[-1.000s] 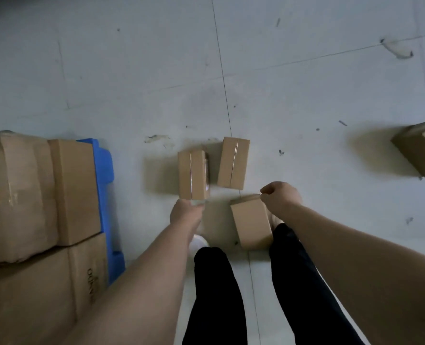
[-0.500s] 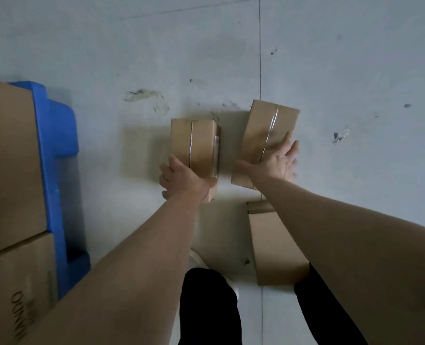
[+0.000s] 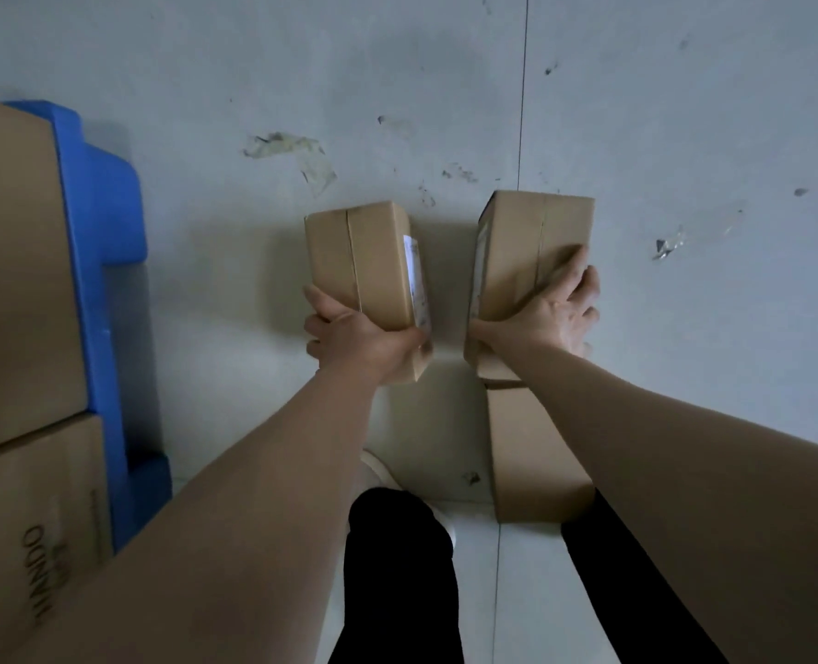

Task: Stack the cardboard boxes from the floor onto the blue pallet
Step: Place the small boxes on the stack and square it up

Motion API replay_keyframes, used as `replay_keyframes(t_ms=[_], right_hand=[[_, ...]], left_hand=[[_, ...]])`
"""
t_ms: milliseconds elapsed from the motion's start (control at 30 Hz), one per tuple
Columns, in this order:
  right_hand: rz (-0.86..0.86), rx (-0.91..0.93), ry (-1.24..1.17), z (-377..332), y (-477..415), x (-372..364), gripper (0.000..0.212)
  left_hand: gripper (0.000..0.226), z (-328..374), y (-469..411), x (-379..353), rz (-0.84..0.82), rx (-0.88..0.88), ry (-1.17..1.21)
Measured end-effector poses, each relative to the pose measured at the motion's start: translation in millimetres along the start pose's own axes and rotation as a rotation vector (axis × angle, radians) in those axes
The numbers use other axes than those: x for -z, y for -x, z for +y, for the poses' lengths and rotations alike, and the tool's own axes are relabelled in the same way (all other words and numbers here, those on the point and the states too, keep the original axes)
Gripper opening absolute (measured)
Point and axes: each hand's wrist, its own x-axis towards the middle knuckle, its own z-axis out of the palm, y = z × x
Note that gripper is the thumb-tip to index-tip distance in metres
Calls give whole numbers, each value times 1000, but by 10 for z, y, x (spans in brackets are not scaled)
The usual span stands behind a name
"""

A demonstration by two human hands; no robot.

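Two small taped cardboard boxes are in my hands above the grey floor. My left hand (image 3: 359,340) grips the near end of the left box (image 3: 364,261), which has a white label on its right side. My right hand (image 3: 548,313) holds the right box (image 3: 526,246), thumb on its near left edge and fingers wrapped over its right side. A third small box (image 3: 536,452) lies on the floor under my right forearm. The blue pallet (image 3: 105,242) is at the left, with larger cardboard boxes (image 3: 14,280) stacked on it.
My legs in black trousers (image 3: 397,577) and a white shoe (image 3: 373,472) are at the bottom centre. Tape scraps (image 3: 292,148) and scuffs mark the floor. A lower carton with printed letters (image 3: 33,543) sits at the pallet's near left.
Both hands have closed round the two small boxes, which now look raised off the floor. The right box has turned straighter. The view has moved closer to the floor.
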Motion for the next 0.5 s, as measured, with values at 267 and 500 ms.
replay_keyframes(t_ms=[267, 500], right_hand=[[-101, 166, 155, 8, 1013, 802, 147], [-112, 280, 228, -209, 1838, 1704, 148]], left_hand=[[148, -269, 1072, 667, -50, 63, 95], [141, -292, 2142, 1355, -16, 69, 200]])
